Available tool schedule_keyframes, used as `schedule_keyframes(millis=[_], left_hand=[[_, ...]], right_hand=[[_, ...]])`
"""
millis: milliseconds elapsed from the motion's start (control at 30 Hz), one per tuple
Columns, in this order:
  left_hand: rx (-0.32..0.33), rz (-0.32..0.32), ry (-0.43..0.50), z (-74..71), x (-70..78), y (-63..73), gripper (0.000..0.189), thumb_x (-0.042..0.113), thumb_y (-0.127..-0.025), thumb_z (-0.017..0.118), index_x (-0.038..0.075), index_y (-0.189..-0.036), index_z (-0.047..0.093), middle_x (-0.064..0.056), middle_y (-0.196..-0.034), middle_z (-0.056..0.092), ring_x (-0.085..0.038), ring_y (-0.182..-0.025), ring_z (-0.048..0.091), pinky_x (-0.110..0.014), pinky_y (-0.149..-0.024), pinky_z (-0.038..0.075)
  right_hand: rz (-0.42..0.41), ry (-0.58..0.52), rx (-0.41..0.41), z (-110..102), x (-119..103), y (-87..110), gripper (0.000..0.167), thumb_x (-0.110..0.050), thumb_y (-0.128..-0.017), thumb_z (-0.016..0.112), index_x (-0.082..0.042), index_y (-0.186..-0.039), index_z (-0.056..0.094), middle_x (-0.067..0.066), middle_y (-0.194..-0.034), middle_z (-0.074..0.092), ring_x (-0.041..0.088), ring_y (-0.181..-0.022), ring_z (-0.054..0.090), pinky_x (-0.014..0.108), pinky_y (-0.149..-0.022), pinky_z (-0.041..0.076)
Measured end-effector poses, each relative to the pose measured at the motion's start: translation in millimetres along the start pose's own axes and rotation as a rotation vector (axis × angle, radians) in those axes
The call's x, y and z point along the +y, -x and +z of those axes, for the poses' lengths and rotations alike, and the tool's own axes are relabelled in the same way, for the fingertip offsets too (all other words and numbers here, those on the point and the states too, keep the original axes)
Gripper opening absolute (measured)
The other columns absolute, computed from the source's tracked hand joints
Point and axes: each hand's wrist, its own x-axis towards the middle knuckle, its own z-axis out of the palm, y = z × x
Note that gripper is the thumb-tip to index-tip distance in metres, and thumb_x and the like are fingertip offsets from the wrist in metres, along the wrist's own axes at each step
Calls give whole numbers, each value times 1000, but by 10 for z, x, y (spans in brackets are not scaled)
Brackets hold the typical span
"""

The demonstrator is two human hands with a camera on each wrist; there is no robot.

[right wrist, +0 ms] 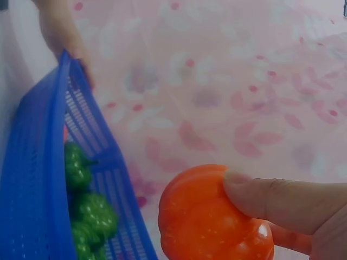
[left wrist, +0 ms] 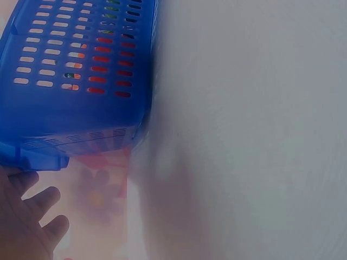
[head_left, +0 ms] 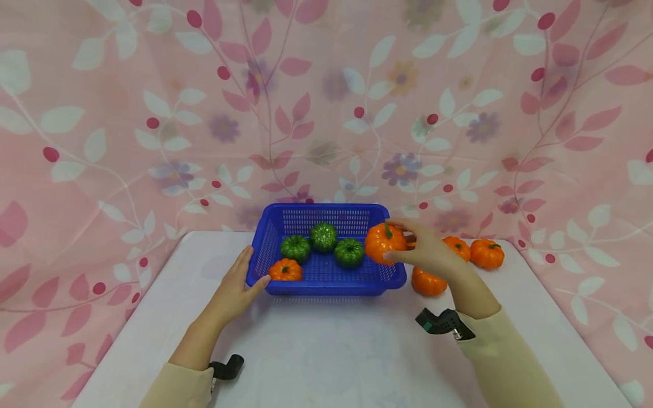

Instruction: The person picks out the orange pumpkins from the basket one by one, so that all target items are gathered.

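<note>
We can read no text, label, brand, number or sign in any view. On blue basket (head_left: 326, 288), floral backdrop (head_left: 326, 85), black device at right wrist (head_left: 445, 322) and black device at left wrist (head_left: 228, 368), we make out no lettering.

- We observe a pink backdrop (head_left: 326, 113) behind the worktop (head_left: 326, 351), printed with leaves, berries and flowers.
- We record the worktop surface as white.
- We note soft, diffuse light.
</note>
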Motion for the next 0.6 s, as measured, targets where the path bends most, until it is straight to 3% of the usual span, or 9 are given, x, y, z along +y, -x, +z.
schedule_keyframes(millis=[167, 600], left_hand=[[0, -4, 1, -2, -1, 1, 89, 46, -99, 58, 1, -160, 11, -19, -166, 10, -42, -150, 16, -62, -117, 17], [4, -4, 2, 16, -22, -9, 90, 47, -99, 59, 2, -160, 11, -17, -166, 11, -42, -150, 16, -62, -117, 17]], right_hand=[[23, 33, 36, -137, 157, 192, 84, -47, -83, 79, -29, -154, 38, 13, -154, 40, 45, -136, 40, 62, -100, 46], [35, 83, 111, -433, 613, 574, 84, -43, -90, 73, -20, -158, 29, 25, -155, 31, 53, -134, 36, 68, -98, 43]])
